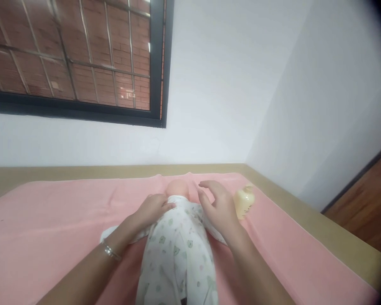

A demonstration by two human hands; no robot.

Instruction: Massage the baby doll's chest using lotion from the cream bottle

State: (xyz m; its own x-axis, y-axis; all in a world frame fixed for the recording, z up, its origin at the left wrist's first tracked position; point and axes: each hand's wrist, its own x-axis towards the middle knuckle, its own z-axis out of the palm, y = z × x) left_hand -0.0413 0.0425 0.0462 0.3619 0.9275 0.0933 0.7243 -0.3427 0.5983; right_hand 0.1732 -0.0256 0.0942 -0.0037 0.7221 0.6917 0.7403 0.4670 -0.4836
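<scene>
A baby doll (178, 189) lies on its back on a pink blanket (70, 216), its rounded head at the far end. It wears a white romper (178, 237) with small green prints, sleeves spread to both sides. My left hand (154, 207) lies on the left shoulder of the romper, thumb stretched over the chest near the collar; its other fingertips are partly hidden. Over the right sleeve is my right hand (218, 203), open, thumb and fingers apart, holding nothing. Just beyond it stands a pale yellow baby bottle (244, 201), tilted slightly in view.
The blanket covers a tan surface (273, 192) whose border shows at the back and right. White walls (228, 84) meet in a corner behind it. A dark-framed window (158, 84) with metal bars is at upper left. Brown wood (365, 199) shows at the right.
</scene>
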